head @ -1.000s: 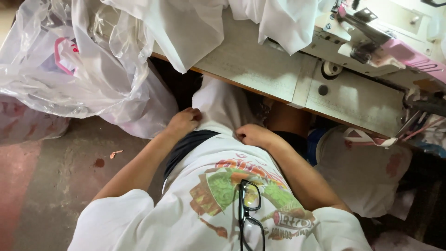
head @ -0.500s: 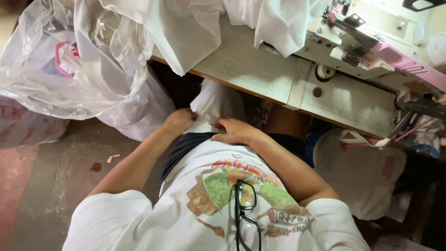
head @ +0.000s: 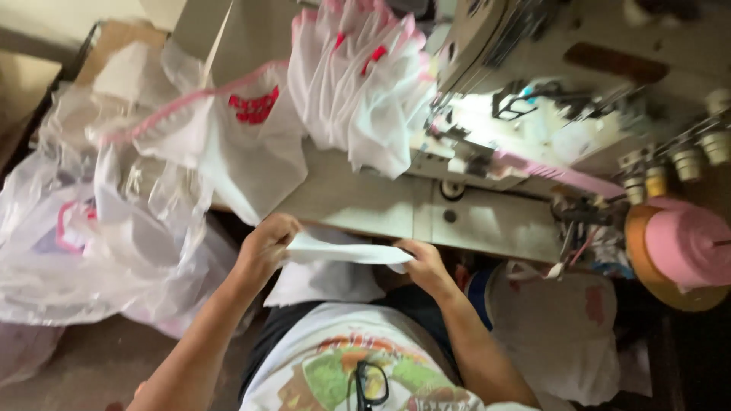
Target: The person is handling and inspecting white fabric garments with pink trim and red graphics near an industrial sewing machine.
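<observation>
My left hand [head: 264, 245] and my right hand [head: 423, 264] each grip one end of a white fabric piece [head: 344, 251], stretched flat between them just below the front edge of the sewing table [head: 358, 202]. More white fabric [head: 324, 283] hangs over my lap beneath it. A bundle of white fabric pieces with pink trim [head: 358, 84] lies on the table above my hands, left of the sewing machine [head: 525, 129].
A clear plastic bag of fabric [head: 91, 228] fills the left side by the floor. A pink thread cone [head: 689, 247] stands on an orange disc at the right. A white bag [head: 556, 335] sits under the table at the right. Glasses [head: 371, 380] hang on my shirt.
Both hands rose from my lap with a white fabric piece and now hold it spread between them. The view tilted up toward the sewing machine.
</observation>
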